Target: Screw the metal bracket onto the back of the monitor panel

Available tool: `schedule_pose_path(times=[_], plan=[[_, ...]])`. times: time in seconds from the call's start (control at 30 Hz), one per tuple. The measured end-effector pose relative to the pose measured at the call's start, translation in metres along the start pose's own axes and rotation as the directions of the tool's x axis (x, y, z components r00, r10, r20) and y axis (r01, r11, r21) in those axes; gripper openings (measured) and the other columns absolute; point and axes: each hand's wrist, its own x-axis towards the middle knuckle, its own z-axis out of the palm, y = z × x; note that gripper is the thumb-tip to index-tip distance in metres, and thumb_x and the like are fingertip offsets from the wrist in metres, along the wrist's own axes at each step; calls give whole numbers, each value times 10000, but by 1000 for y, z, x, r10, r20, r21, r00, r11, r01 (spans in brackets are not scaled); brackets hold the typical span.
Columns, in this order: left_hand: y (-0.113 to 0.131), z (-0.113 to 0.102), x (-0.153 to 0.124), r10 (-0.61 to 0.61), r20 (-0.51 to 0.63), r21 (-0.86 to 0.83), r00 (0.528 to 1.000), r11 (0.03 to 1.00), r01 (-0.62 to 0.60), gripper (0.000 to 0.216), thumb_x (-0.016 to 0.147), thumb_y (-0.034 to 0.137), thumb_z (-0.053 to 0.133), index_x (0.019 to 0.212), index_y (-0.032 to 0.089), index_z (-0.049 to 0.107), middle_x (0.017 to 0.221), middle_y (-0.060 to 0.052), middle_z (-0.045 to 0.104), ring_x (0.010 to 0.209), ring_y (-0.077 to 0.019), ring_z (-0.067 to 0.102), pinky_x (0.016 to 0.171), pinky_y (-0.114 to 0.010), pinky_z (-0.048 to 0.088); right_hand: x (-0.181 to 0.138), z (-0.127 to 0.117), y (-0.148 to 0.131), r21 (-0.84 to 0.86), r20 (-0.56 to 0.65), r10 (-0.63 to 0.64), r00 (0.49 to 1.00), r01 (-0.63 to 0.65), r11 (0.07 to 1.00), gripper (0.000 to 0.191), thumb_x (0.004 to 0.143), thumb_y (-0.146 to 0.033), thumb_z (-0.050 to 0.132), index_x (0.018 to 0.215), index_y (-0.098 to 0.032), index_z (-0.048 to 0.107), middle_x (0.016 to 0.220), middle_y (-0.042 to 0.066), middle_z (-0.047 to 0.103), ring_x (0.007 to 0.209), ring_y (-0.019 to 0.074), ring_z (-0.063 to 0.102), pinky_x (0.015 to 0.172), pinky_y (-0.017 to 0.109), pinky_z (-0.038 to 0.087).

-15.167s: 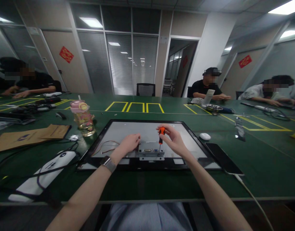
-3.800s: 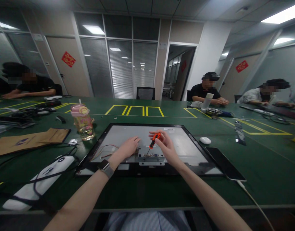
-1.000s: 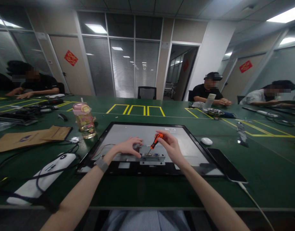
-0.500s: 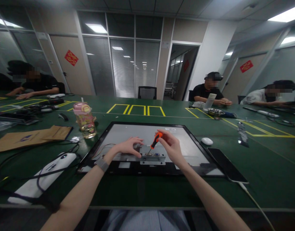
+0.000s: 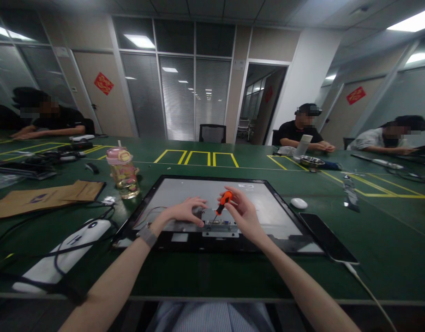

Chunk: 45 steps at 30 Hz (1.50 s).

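Observation:
My right hand (image 5: 242, 211) is closed on the handle of an orange and black screwdriver (image 5: 225, 200). The screwdriver is tilted, its shaft running down to the small metal bracket (image 5: 220, 233) with connectors on it. That bracket sits at the near edge of a flat display panel (image 5: 184, 193) with a black frame, lying on the table. My left hand (image 5: 187, 211) rests at the bracket's left side, fingers spread and thumb at its edge. Whether the left fingers grip a part there is hidden.
A pink-lidded bottle (image 5: 124, 177), a brown paper bag (image 5: 46, 196) and a white power strip (image 5: 65, 256) with black cables lie left. On the right are a phone (image 5: 328, 237) on a cable and a white earbud case (image 5: 298, 203). Several people sit across the green table (image 5: 381, 244).
My right hand has shifted slightly around the screwdriver handle, and the handle has turned a little. My left hand stays in place.

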Motion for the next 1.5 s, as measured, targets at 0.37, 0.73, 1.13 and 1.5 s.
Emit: schedule_pose_path(times=[0.37, 0.73, 1.13, 1.5], plan=[[1, 0, 0, -19, 15, 30, 1000, 999, 19, 717, 630, 555, 785, 1273, 317, 573, 1546, -18, 328, 1476, -308, 103, 1196, -522, -17, 2, -5, 6, -81, -37, -17, 999, 14, 997, 294, 861, -308, 640, 1153, -293, 606, 1007, 39, 593, 919, 170, 628, 848, 331, 555], [0, 0, 0, -16, 2, 25, 1000, 1000, 16, 709, 615, 537, 800, 1253, 314, 588, 1530, -29, 358, 1472, -311, 128, 1193, -522, -8, 6, -11, -7, 20, 10, -81, 997, 81, 996, 344, 945, -295, 504, 1287, -292, 459, 1141, 75, 591, 905, 194, 715, 821, 402, 604], [2, -1, 0, -16, 9, 23, 1000, 1000, 16, 726, 621, 543, 795, 1272, 311, 575, 1534, -39, 350, 1471, -312, 130, 1194, -517, 19, 7, -16, -2, -574, -187, -428, 884, 255, 778, 268, 836, -190, 651, 1097, -251, 631, 892, 12, 542, 627, 90, 567, 508, 205, 550], [-2, 0, 1, -8, 8, 38, 1000, 999, 8, 729, 622, 570, 787, 1271, 315, 572, 1535, -28, 349, 1470, -307, 137, 1198, -510, 23, 7, -16, -2, -544, -228, -369, 901, 196, 816, 243, 835, -249, 640, 1077, -269, 656, 879, 31, 539, 627, 120, 556, 508, 252, 554]])
